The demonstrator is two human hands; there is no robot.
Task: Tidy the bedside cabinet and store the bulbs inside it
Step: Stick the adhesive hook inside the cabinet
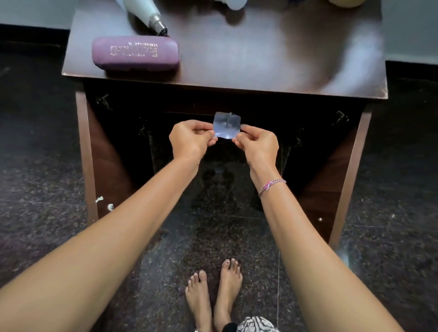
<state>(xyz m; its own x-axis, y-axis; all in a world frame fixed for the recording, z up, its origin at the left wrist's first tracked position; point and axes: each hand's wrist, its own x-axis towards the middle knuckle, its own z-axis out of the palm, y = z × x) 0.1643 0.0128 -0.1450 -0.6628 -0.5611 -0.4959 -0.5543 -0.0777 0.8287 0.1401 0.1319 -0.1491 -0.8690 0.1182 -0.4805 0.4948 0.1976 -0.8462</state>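
The dark brown bedside cabinet (260, 59) stands before me with both doors swung open, its inside dark. A white bulb (144, 13) lies on its top at the back left, metal base pointing right. A second white bulb (234, 4) shows only partly at the top edge. In front of the open cabinet my left hand (189, 139) and my right hand (258, 144) each pinch a side of a small clear square adhesive hook pad (226, 126), held flat between them.
A purple spectacle case (135, 53) lies on the cabinet top near its left front edge. A yellow object (346, 2) peeks in at the back right. The open doors (87, 154) flank the opening. My bare feet (213, 296) stand on the dark speckled floor.
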